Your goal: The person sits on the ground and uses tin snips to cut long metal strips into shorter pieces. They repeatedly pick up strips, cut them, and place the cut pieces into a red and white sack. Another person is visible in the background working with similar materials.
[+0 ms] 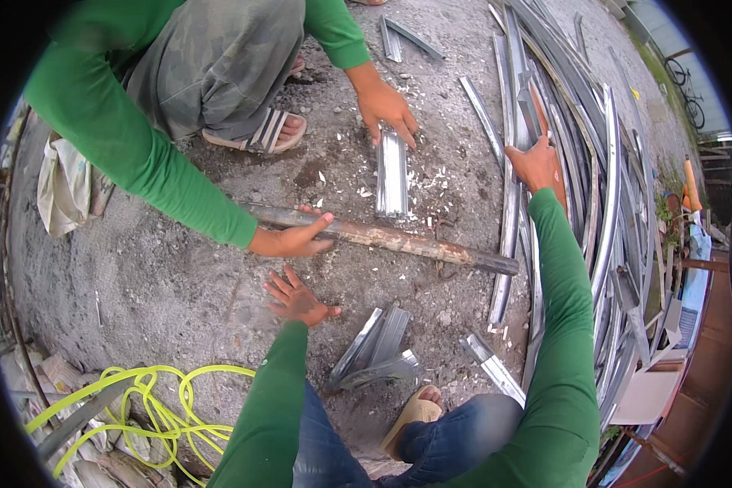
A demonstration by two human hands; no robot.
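Observation:
My left hand (299, 301) is held over the ground with its fingers spread, holding nothing, just below a long rusty pipe (398, 238). Out to the right, my right hand (538, 169) grips the near end of a metal channel piece (532, 110) at the edge of a pile of long metal channels (598, 138). Across from me a crouching co-worker in green sleeves rests one hand (294, 240) on the pipe. The co-worker's other hand (386, 110) touches a short metal channel (392, 175) lying on the ground among white chips.
Several cut channel pieces (382, 346) lie in front of my feet, and another (494, 368) is by my right knee. A yellow-green hose (167, 407) coils at lower left. A whitish sack (63, 185) sits at left. Two channel offcuts (392, 41) lie at the far side.

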